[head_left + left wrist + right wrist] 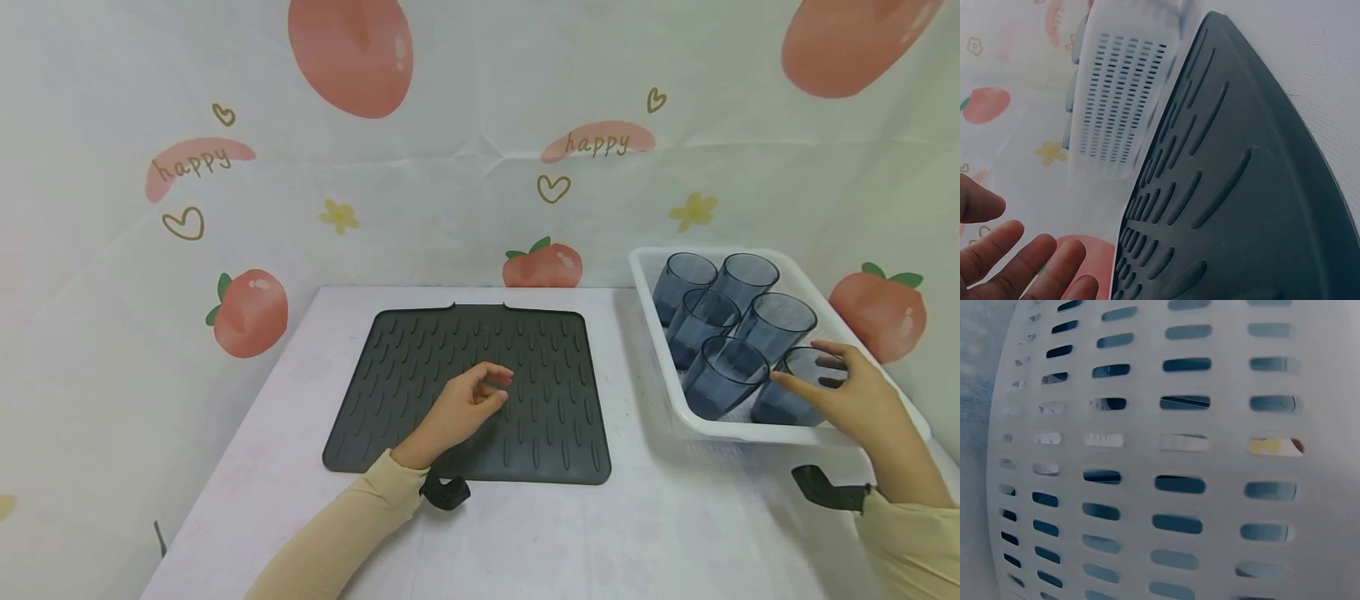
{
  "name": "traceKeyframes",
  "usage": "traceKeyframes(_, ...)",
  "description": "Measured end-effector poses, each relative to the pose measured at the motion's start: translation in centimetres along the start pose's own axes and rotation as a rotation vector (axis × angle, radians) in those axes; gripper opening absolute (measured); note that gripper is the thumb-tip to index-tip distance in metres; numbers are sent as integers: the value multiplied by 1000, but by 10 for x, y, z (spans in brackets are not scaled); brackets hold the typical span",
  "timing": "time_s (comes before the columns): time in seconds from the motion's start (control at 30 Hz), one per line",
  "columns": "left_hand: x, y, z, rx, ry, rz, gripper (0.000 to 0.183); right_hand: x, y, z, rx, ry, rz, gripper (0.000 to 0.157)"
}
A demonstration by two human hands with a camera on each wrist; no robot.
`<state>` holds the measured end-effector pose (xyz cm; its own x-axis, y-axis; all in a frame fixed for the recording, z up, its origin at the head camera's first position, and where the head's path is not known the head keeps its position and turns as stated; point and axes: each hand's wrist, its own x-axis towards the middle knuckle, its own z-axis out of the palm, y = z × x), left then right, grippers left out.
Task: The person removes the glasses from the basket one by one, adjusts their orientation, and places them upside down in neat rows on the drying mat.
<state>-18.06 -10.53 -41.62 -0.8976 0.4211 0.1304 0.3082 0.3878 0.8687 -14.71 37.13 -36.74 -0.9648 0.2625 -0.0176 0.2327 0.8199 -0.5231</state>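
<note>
Over the dark grey ribbed drying mat (465, 333), my left hand (461, 408) hovers with loosely bent fingers and holds nothing. Its fingers (1060, 269) show at the lower left of the left wrist view, apart from the mat. At the right, a white slotted basket (678, 408) holds several blue-tinted drinking glasses (723, 375), mouths up and leaning. My right hand (862, 396) reaches over the basket's right side and grips the front right glass (783, 404) near its rim. The thumb lies across the near side, and fingertips show through the glass. In the right wrist view the basket wall (1141, 469) hides this hand.
The table (525, 533) has a white cover. Behind it hangs a white cloth (450, 200) printed with peaches and lettering. The basket stands right of the mat, close to the cloth, with a strip of table between them. Black wrist straps (446, 492) sit at both sleeves.
</note>
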Motion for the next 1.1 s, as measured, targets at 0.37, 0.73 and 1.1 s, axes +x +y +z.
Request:
traceKeyframes(0.37,0,-2,1,3,-8,-4,29,0,4,-5,-24,-53,-41,102)
traceKeyframes(0.73,0,3,-1,-5,-19,-8,30,-4,4,-6,-26,-23,14,103)
traceKeyframes(1.1,0,0,-3,-3,-10,-2,29,-11,1,-8,28,54,63,104)
